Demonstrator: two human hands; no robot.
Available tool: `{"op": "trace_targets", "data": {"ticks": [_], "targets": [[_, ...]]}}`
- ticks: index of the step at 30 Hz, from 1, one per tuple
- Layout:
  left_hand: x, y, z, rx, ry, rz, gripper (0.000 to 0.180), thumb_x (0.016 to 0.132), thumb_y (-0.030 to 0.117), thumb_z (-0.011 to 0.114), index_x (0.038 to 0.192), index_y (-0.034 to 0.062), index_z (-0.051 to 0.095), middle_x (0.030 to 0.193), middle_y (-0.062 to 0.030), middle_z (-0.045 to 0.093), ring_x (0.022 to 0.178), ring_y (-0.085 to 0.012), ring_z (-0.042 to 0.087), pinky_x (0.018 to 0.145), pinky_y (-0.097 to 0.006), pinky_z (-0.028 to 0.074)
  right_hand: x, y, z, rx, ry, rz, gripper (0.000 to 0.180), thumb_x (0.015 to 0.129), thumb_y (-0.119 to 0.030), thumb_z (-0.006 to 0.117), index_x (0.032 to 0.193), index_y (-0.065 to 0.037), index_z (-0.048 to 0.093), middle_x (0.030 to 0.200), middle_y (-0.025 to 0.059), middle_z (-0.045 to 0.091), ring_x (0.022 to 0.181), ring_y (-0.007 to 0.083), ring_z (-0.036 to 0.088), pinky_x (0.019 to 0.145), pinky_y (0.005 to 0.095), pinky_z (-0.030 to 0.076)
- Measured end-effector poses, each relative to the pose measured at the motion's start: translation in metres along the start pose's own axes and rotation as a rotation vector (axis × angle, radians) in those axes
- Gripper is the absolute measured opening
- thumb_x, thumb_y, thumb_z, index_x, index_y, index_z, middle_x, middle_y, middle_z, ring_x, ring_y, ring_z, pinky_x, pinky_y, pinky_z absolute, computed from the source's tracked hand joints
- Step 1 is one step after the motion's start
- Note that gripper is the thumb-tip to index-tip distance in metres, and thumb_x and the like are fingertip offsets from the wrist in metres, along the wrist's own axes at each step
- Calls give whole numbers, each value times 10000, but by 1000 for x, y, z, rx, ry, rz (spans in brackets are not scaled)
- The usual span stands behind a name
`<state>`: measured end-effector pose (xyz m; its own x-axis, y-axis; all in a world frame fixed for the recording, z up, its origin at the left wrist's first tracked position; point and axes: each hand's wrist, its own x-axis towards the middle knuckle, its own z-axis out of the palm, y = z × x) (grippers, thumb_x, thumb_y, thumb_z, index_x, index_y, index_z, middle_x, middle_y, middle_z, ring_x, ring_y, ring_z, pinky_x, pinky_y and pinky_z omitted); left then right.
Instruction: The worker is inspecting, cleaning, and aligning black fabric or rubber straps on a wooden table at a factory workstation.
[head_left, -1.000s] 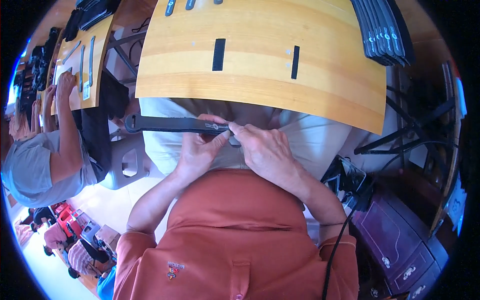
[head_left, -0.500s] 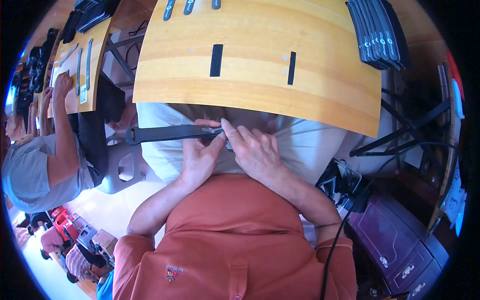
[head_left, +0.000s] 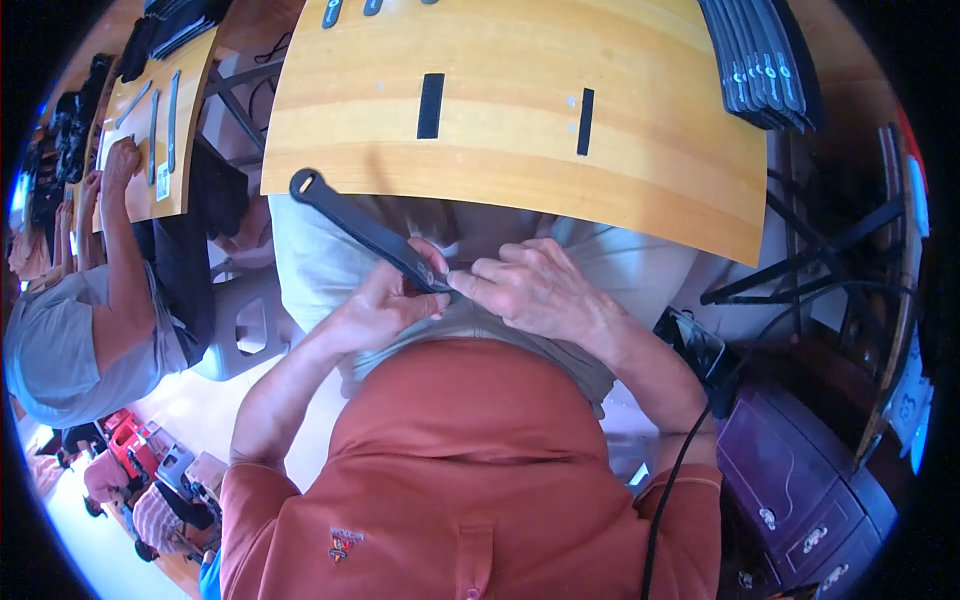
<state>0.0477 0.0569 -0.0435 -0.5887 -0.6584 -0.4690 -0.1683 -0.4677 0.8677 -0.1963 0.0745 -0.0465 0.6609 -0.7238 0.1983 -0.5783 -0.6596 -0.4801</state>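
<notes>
Both hands close on a black strap [head_left: 372, 232] over the lap, just below the table [head_left: 520, 150] edge; the left hand [head_left: 385, 303] pinches it near its lower end, the right hand [head_left: 535, 290] grips that end from 3 o'clock; the strap runs up toward 10 o'clock, its looped tip overlapping the table's edge; two short black strips [head_left: 431, 105] lie on the tabletop at 12 o'clock; a stack of straps [head_left: 765, 65] sits at 1 o'clock; another person [head_left: 95, 300] works at 9 o'clock.
</notes>
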Motion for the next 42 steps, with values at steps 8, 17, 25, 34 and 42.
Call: {"op": "trace_targets", "data": {"ticks": [8,17,25,34,42], "targets": [[2,31,-9,37,-160,-26,367,908,-106,602,1216,53,478,999,-29,536,896,-121,573,791,-289,495,8,-6,-13,38,-54,-25,327,818,-111,631,1137,-114,704,788,30,630,648,216,633,524,390,504],[2,15,6,51,-38,-101,332,887,-99,572,1186,24,501,944,-68,599,841,-136,616,764,-320,534,5,-6,-19,141,-127,63,364,783,-63,639,1139,-111,697,762,59,640,665,255,660,531,421,511],[-1,32,-5,49,-241,-139,362,906,-102,556,1231,32,467,1007,-64,587,881,-133,599,787,-297,520,5,-4,-18,330,-56,10,233,843,-106,669,1070,-92,719,798,62,676,684,268,679,538,421,512],[-4,35,8,-173,-69,-51,333,934,-66,549,1231,40,442,964,-47,555,844,-122,574,763,-280,511,5,-25,14,665,439,170,235,821,35,765,1042,-12,703,876,105,649,733,224,695,606,313,552],[-19,45,14,46,-46,-7,358,881,-5,436,1237,25,437,769,-47,553,696,-145,558,670,-293,470,15,-21,-5,823,407,89,139,871,29,727,1005,-3,713,890,104,673,753,203,681,638,308,541]]}}
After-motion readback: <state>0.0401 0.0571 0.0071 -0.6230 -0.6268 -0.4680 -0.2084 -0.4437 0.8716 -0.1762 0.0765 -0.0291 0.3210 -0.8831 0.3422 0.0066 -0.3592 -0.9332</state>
